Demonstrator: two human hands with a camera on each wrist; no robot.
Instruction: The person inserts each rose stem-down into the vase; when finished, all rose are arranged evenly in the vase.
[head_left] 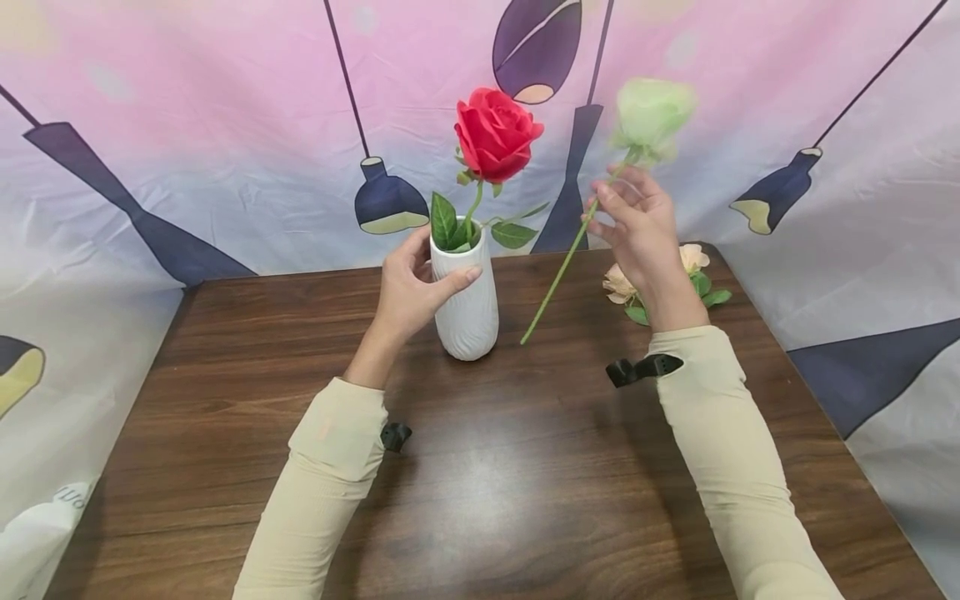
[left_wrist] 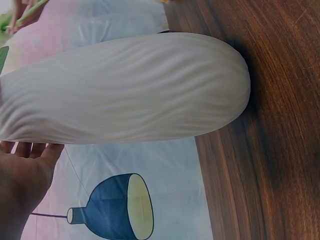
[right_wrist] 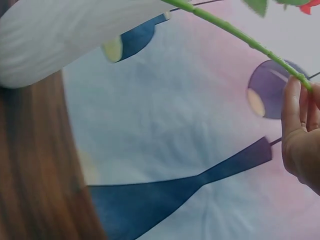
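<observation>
A white ribbed vase (head_left: 467, 308) stands upright on the table, and an artificial red rose (head_left: 497, 137) with green leaves sits in it. My left hand (head_left: 412, 287) grips the vase near its rim, thumb across the front; in the left wrist view the fingers reach along the side of the vase (left_wrist: 125, 90). My right hand (head_left: 641, 233) pinches the stem of a pale green rose (head_left: 652, 117) just under its bloom. That stem (right_wrist: 235, 32) slants down toward the vase, its lower end in the air to the right of it. The green bloom is slightly blurred.
Peach-coloured flowers (head_left: 695, 258) with green leaves lie at the table's back right corner, partly hidden behind my right wrist. A printed cloth (head_left: 262, 108) hangs right behind the dark wooden table (head_left: 480, 500). Black straps with small cameras (head_left: 622, 372) sit on both wrists.
</observation>
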